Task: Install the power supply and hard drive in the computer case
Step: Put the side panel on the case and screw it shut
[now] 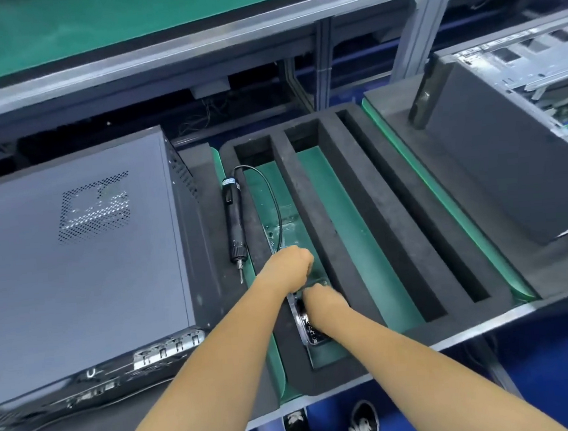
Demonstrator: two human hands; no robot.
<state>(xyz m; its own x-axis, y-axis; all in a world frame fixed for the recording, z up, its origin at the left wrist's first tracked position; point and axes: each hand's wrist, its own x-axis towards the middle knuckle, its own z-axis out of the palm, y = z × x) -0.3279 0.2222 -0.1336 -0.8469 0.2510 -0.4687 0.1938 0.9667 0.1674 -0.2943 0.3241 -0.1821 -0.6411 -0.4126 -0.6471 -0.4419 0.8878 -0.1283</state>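
Both my hands are in the leftmost slot of the black foam tray [348, 189], frame center. My left hand [288, 266] is curled into a loose fist over the slot; something may be pinched under the fingers but I cannot tell what. My right hand [320, 302] sits just below it, fingers bent down onto a hard drive [308, 325] lying in the slot: its shiny round part shows just left of my wrist, the rest is hidden under the hand. Cannot tell if the drive is gripped or just touched. The two hands are nearly touching. A closed case [75, 259] lies flat at frame left, vented panel up, well apart from my hands. An electric screwdriver [234, 226] lies on the foam between case and slot, tip toward me, its cable [271, 196] looping into the slot up to my left hand. Second case [521, 94], open, at upper right on another foam pad. No power supply visible that I can make out. My shoes [329, 426] show on the blue floor, bottom center.
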